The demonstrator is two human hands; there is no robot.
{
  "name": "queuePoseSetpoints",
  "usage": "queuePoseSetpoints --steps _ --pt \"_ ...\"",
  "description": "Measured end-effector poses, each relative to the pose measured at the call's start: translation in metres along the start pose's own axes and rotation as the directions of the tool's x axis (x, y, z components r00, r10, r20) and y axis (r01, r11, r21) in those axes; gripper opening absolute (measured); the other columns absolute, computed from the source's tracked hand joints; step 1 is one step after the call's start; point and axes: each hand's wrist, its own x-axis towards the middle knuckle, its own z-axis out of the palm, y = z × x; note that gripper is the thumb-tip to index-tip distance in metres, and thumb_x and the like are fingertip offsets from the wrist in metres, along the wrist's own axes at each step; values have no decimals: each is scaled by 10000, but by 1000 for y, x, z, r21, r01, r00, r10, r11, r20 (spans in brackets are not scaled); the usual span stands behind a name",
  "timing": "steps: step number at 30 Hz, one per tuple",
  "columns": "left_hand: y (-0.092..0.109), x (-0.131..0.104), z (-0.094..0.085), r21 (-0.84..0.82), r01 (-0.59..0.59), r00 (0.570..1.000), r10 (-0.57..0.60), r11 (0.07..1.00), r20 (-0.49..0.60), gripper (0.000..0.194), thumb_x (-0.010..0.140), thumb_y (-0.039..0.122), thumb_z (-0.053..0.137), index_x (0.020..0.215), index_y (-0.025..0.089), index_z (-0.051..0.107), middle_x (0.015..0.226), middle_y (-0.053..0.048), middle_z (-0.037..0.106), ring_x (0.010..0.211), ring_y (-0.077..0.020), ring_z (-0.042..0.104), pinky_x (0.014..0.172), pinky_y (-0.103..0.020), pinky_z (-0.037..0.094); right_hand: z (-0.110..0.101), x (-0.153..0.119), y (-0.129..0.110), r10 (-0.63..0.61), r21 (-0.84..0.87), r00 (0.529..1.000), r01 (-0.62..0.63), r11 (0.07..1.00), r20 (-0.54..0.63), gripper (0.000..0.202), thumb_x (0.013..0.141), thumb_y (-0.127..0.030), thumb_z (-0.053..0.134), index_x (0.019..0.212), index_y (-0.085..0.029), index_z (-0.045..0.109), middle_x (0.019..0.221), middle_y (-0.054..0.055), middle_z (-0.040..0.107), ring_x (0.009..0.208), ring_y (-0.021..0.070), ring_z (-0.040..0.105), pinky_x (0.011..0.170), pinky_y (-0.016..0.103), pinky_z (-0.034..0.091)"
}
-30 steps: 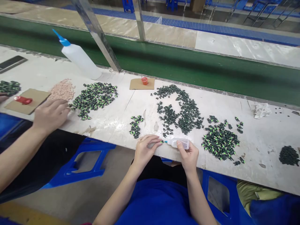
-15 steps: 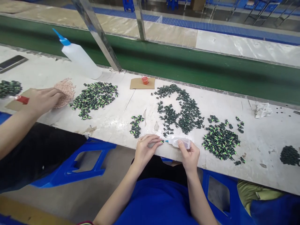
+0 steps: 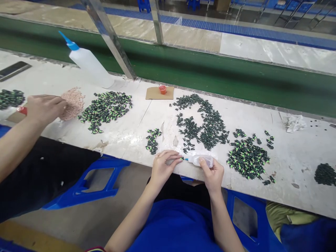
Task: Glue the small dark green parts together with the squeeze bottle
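At lower centre, the left hand pinches a tiny dark piece, the right hand a translucent bottle. Crumpled paper lies centre right.

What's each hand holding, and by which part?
Right hand: small squeeze bottle, by its body. Left hand: small dark-and-green piece, pinched; exact spot too small to tell.
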Motion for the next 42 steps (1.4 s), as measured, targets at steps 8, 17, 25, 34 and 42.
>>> queuePoseSetpoints --steps 8,17,25,34,42 --pt "-1 0 2 -6 14 1000 -14 1000 -2 85 728 231 747 810 223 725 778 -42 752 869 -244 705 832 -408 529 1 0 -4 8 -11 999 -8 1000 -37 320 749 -427 640 585 -152 631 523 -19 554 519 126 490 504 235 415" --pt "3 -2 -1 -27 17 1000 -17 999 18 86 752 240 723 836 222 717 793 -46 752 904 -245 694 856 -417 521 -6 -5 4 -46 201 966 99 975 -254 236 765 -387 627 760 -153 658 700 40 670 657 188 618 601 295 491" --pt "2 -1 -3 -27 -4 1000 4 1000 2 119 753 283 712 861 234 704 866 -44 721 891 -219 666 864 -387 512 -30 17 9 -127 77 926 164 983 -354 422 599 -282 782 909 -194 511 910 80 700 893 233 678 865 422 508" --pt "-3 -1 -2 54 -158 986 160 986 -38 99 774 265 702 870 243 702 883 -49 694 1008 -248 560 901 -414 489 -33 5 12 -437 -402 780 260 878 -448 791 618 -377 805 1277 -160 425 1239 201 549 1131 304 548 803 432 540" --pt "-5 -1 1 87 -188 981 191 978 -21 87 799 240 673 863 261 728 918 -54 669 1018 -247 533 927 -437 468 11 -6 -5 -571 -462 814 548 697 104 195 900 -222 514 995 -246 683 964 84 633 857 206 591 723 364 529"
